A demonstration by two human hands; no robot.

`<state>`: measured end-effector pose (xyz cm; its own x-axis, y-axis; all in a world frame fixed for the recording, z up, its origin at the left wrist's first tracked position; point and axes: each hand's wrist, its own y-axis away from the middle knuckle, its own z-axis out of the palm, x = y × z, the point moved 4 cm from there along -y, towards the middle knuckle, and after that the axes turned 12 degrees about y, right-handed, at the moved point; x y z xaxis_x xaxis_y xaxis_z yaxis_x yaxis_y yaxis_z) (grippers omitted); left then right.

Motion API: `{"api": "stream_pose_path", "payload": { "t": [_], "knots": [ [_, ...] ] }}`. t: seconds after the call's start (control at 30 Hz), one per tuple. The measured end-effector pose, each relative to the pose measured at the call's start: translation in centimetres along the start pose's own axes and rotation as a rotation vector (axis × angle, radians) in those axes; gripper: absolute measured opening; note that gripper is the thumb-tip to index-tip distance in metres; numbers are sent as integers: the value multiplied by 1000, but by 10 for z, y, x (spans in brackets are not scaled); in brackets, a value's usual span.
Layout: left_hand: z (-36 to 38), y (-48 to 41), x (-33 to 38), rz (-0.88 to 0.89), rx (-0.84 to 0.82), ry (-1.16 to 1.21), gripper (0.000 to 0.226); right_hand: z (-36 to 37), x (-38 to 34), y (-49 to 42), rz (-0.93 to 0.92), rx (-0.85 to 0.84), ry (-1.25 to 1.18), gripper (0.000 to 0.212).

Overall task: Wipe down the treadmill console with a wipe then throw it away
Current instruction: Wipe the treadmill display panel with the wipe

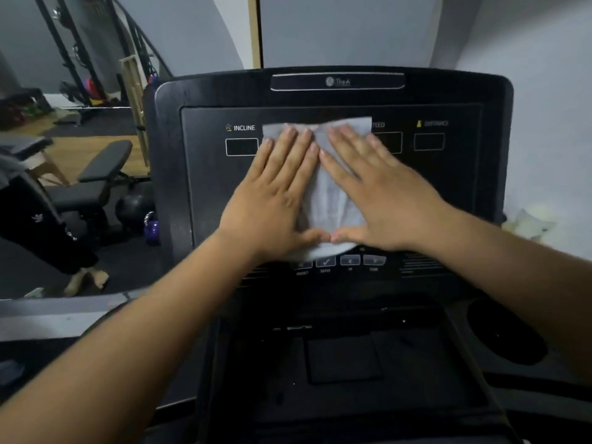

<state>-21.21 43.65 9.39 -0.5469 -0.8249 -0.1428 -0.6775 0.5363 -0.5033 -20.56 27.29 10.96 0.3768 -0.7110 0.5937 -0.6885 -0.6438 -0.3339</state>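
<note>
The black treadmill console [205, 174] fills the middle of the view, with labelled display windows and a row of buttons [338, 261] low on its panel. A pale grey wipe [328, 200] lies spread flat on the middle of the panel. My left hand [275, 200] presses on the wipe's left side with straight fingers. My right hand [381, 193] presses on its right side the same way. The thumbs nearly meet at the wipe's lower edge. Much of the wipe is hidden under both palms.
A lower tray [344, 360] and a round cup holder [506, 331] sit below the panel. To the left are a black weight bench [105, 165], a purple kettlebell [151, 227], a rack [80, 59] and a person's dark-trousered leg [48, 225]. A white wall stands behind.
</note>
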Motion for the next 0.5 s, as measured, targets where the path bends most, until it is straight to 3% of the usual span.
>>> {"api": "stream_pose_path", "payload": {
  "t": [0.2,0.5],
  "knots": [
    [46,67,51,-8,-43,51,112,37,-59,73,0,-51,-38,112],
    [-29,-60,-13,19,-36,-130,126,-7,60,-24,67,-48,178,119]
  ]
}}
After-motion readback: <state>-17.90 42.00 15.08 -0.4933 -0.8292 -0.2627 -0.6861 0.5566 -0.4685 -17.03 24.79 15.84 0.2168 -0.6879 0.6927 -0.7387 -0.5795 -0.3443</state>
